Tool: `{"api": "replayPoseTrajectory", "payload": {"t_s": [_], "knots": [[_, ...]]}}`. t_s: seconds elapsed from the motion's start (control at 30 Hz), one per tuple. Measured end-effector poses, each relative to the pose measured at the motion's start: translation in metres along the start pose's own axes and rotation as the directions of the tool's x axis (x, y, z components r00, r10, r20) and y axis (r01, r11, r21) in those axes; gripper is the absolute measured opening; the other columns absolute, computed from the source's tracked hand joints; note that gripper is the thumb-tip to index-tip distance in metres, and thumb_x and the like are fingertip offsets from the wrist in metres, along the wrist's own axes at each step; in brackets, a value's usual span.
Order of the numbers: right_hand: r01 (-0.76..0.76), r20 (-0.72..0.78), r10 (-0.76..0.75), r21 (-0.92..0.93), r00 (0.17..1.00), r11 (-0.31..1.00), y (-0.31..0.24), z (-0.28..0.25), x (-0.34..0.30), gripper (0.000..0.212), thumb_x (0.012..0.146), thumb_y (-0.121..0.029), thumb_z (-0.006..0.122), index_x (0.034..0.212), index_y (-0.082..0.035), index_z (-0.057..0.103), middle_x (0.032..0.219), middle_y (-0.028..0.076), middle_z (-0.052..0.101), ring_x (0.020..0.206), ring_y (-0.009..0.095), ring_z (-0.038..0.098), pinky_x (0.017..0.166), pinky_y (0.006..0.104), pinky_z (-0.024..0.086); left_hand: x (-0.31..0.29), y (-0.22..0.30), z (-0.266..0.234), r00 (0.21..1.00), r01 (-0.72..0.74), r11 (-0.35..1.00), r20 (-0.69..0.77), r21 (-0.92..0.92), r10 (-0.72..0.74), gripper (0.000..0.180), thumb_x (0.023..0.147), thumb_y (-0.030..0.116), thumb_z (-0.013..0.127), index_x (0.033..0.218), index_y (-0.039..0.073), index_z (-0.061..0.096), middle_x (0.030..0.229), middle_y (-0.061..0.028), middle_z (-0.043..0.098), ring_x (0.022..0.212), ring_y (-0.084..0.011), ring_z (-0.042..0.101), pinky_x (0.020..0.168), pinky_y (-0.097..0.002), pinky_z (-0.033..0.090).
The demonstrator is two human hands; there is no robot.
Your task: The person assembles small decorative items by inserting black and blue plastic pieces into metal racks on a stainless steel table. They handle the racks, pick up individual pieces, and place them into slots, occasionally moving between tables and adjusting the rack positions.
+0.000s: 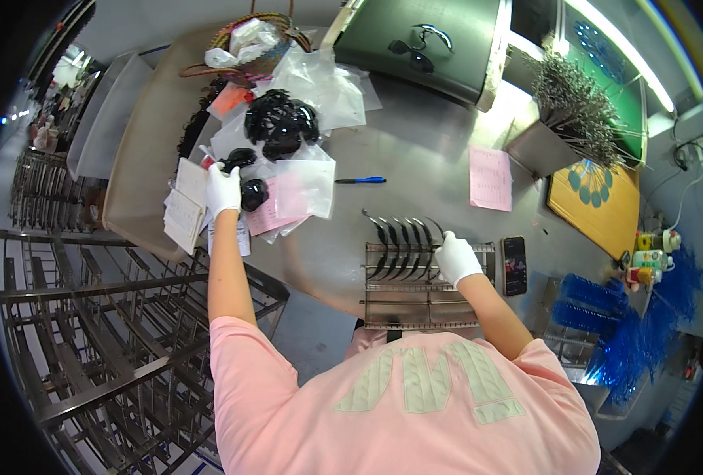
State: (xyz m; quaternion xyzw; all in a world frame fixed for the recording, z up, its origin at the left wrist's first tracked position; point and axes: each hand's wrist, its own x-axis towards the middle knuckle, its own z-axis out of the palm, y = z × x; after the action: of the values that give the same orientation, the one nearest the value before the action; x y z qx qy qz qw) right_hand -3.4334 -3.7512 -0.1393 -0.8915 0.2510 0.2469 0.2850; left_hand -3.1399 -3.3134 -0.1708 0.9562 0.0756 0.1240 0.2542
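Note:
My left hand [223,188], in a white glove, reaches to the far left of the metal table. Its fingers are closed at the edge of a glossy black sunglass lens [240,158]. Another dark lens [254,194] lies beside the hand, and a heap of black lenses [280,125] sits on clear plastic bags farther back. My right hand [456,257], also gloved, is pinched at the right end of a slotted metal rack [420,309]. A curved dark lens [435,228] shows at its fingertips. Several similar lenses [399,232] stand on edge in a row in the rack.
A phone [514,266] lies right of the rack. Beyond are a blue pen [361,180], pink slips [490,179] and a holder of thin metal wires [537,149]. A dark green box top [375,36] carries more lenses. Metal racks [114,332] stand at left.

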Motion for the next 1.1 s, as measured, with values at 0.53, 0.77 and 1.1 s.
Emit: {"api": "replayPoseTrajectory", "payload": {"t_s": [0.53, 0.77, 1.1], "knots": [[-0.19, 0.434, -0.563, 0.878, 0.703, 0.439, -0.069, -0.043, -0.089, 0.074, 0.1, -0.066, 0.045, 0.136, -0.004, 0.06, 0.08, 0.009, 0.074, 0.053, 0.012, 0.052, 0.053, 0.0223, 0.043, -0.193, 0.181, -0.136, 0.965, -0.244, 0.612, -0.249, -0.752, 0.079, 0.013, 0.091, 0.008, 0.074, 0.099, 0.003, 0.066, 0.086, -0.001, 0.066, 0.083, -0.0115, 0.061, 0.08, -0.0307, 0.051], [-0.266, 0.073, -0.71, 0.95, 0.7, -0.164, -0.078, -0.03, -0.137, 0.045, 0.108, -0.031, 0.048, 0.144, -0.004, 0.052, 0.09, 0.005, 0.064, 0.072, 0.009, 0.057, 0.063, 0.0219, 0.043, -0.29, 0.191, -0.094, 0.951, -0.132, 0.63, 0.081, -0.766, 0.297, 0.034, 0.085, 0.014, 0.081, 0.113, 0.0, 0.068, 0.094, -0.0141, 0.073, 0.084, -0.0217, 0.069, 0.08, -0.0318, 0.054], [0.928, -0.43, -0.823, 0.202, 0.372, 0.314, -0.044, -0.035, -0.143, 0.037, 0.088, -0.012, 0.069, 0.124, -0.006, 0.066, 0.094, 0.002, 0.07, 0.07, 0.02, 0.064, 0.069, 0.0319, 0.052, -0.336, 0.174, -0.103, 0.891, 0.093, 0.506, 0.298, -0.858, 0.341, 0.038, 0.106, 0.034, 0.056, 0.079, 0.006, 0.061, 0.062, 0.0047, 0.05, 0.05, -0.003, 0.039, 0.047, -0.0227, 0.024]]}}
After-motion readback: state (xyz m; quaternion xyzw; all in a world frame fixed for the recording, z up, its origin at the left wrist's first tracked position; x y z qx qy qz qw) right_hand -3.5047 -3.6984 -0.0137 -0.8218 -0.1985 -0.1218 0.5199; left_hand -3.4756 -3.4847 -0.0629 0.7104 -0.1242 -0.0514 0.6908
